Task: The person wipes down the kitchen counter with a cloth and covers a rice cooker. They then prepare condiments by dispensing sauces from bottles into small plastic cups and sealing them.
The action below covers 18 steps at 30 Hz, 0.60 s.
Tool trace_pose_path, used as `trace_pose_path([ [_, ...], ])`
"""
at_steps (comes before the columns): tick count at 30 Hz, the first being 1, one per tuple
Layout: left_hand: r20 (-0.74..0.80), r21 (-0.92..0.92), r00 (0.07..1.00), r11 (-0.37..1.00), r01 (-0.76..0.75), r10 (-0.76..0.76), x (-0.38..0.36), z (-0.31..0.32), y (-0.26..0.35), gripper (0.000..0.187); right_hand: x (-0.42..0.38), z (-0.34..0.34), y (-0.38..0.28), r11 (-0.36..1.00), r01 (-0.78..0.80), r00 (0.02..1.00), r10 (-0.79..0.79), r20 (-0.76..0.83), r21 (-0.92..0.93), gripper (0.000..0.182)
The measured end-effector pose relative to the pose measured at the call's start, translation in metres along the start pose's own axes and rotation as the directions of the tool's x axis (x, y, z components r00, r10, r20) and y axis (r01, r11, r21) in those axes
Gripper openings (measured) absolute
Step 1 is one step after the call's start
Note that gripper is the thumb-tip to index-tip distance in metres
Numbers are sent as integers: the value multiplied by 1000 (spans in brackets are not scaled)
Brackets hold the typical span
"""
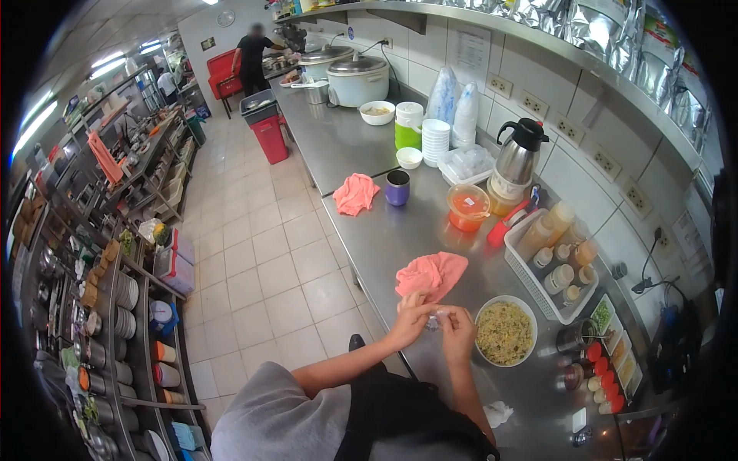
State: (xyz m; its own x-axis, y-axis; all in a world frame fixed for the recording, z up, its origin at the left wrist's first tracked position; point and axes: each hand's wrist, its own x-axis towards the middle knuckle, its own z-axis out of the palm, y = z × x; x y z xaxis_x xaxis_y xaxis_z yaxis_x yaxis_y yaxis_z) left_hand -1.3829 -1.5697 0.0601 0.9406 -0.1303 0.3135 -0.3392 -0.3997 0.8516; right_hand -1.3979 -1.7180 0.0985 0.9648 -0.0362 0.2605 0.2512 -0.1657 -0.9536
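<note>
My left hand (412, 316) and my right hand (459, 332) meet over the front edge of the steel counter. Between their closed fingers is a small piece of clear plastic (434, 321), partly covered by the fingers, so its exact kind does not show. Just right of my right hand stands a white bowl (482, 349) filled with fried rice (504, 333) that has green bits in it. A crumpled pink cloth (434, 275) lies right behind my left hand.
Behind the bowl, a white basket (555, 309) holds several sauce bottles. A tub of orange sauce (468, 206), a thermos jug (521, 154), a purple cup (397, 188) and another pink cloth (357, 194) stand or lie farther back. Red-capped jars (602, 380) are at the right. A person (252, 60) stands far off.
</note>
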Motion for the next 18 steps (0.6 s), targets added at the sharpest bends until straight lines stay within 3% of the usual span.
trace_pose_path([
  [4, 1, 56, 990, 989, -140, 140, -7, -11, 29, 27, -2, 2, -5, 970, -96, 994, 106, -30, 223, 6],
  [8, -13, 207, 983, 962, -177, 184, -7, -2, 8, 22, -3, -8, 0, 950, -206, 976, 216, -19, 235, 7],
  [10, -1, 181, 979, 963, -200, 203, -8, 3, 3, 19, 0, -19, -12, 990, 19, 999, -12, 43, -143, 7],
  [11, 48, 130, 986, 978, -165, 160, -7, 1, 1, 18, -2, -22, -10, 988, -5, 1000, 6, 5, -155, 7],
  [13, 90, 65, 987, 988, -136, 130, -6, 3, -11, 15, -4, -24, -1, 965, -138, 981, 164, -102, 223, 7],
  [17, 175, 31, 973, 987, -159, 151, -1, 13, -34, 17, -16, -25, -22, 983, -59, 985, 85, -149, 172, 9],
  [18, 204, 69, 965, 981, -180, 163, 3, 15, -37, 20, -14, -26, -23, 997, -46, 987, 55, -153, 66, 10],
])
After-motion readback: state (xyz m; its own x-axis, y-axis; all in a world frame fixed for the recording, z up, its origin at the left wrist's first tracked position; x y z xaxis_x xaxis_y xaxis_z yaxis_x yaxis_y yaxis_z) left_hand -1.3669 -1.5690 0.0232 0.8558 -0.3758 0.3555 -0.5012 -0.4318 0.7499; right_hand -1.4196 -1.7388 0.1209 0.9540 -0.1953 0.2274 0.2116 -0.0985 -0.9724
